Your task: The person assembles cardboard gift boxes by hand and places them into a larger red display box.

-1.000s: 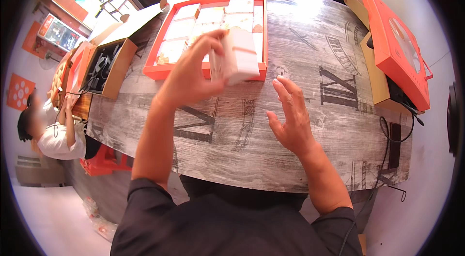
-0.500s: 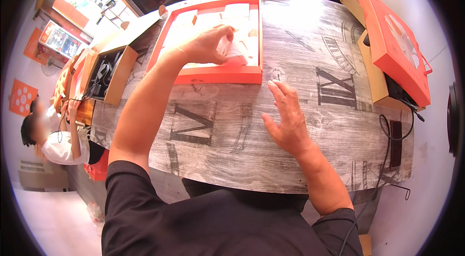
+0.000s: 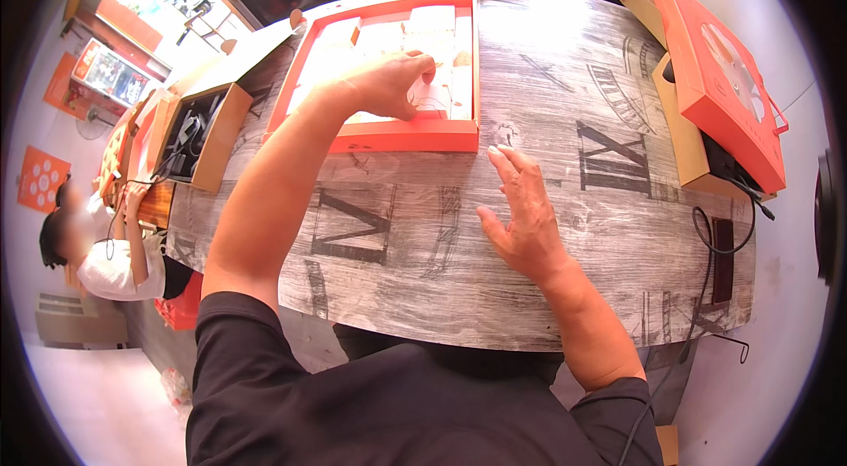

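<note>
A shallow orange-red box lies on the table with several white packets and small white cartons in it, partly washed out by glare. My left hand reaches over the box's near right part. Its thumb and fingers are curved and apart, beside a pale packet; no firm hold on it shows. My right hand is empty, fingers stretched, just right of the box's near right corner. It hovers over or rests lightly on the table; I cannot tell which.
The wood-grain table has large dark numerals. On the right stand an orange carton, a cable and a dark flat object. At left are an open brown box of black cables and a person handling a cable.
My left hand has shifted slightly right and down inside the box, and its fingers have moved over the pale packet. My right hand stays in the same place.
</note>
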`<act>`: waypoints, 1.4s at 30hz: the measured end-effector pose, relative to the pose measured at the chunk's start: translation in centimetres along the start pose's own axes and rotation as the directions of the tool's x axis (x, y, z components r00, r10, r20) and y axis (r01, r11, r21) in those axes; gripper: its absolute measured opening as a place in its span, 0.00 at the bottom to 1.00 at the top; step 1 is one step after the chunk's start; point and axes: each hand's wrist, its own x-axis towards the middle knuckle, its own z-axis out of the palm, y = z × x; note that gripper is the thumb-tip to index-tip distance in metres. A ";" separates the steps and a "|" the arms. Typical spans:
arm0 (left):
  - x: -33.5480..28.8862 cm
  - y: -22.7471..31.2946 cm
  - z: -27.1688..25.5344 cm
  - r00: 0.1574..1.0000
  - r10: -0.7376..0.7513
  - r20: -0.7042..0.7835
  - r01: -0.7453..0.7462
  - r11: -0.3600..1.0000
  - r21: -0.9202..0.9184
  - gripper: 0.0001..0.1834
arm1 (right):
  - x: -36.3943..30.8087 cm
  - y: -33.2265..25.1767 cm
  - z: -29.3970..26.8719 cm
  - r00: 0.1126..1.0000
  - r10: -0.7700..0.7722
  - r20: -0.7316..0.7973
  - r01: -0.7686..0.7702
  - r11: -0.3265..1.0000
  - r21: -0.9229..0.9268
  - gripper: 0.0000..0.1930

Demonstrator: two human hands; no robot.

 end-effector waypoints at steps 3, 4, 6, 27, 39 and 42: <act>-0.2 0.1 0.0 0.999 -0.022 0.030 0.022 1.000 -0.018 0.30 | 0.0 0.0 0.0 1.000 0.003 0.002 -0.003 1.000 -0.001 0.40; -0.3 0.2 0.0 0.999 -0.032 0.043 0.033 0.999 -0.024 0.30 | 0.0 0.0 0.0 1.000 0.002 0.002 -0.002 1.000 -0.002 0.40; -0.4 -0.1 0.2 1.000 -0.004 0.002 0.004 0.997 -0.072 0.29 | 0.0 0.1 0.1 1.000 -0.001 0.001 0.001 1.000 -0.003 0.40; -3.0 0.6 5.9 0.994 0.017 -0.109 -0.004 0.993 0.116 0.58 | -0.2 0.3 0.1 1.000 -0.016 0.015 0.016 0.999 -0.045 0.34; 0.1 4.2 5.3 0.867 0.021 -0.498 -0.199 0.931 -0.306 0.46 | -0.6 1.2 0.6 0.996 0.084 0.025 -0.084 0.996 0.000 0.33; 6.7 9.8 5.4 0.900 -0.071 -0.429 -0.238 0.746 -0.622 0.47 | -0.7 1.6 0.3 0.992 0.119 0.036 -0.119 0.993 -0.002 0.33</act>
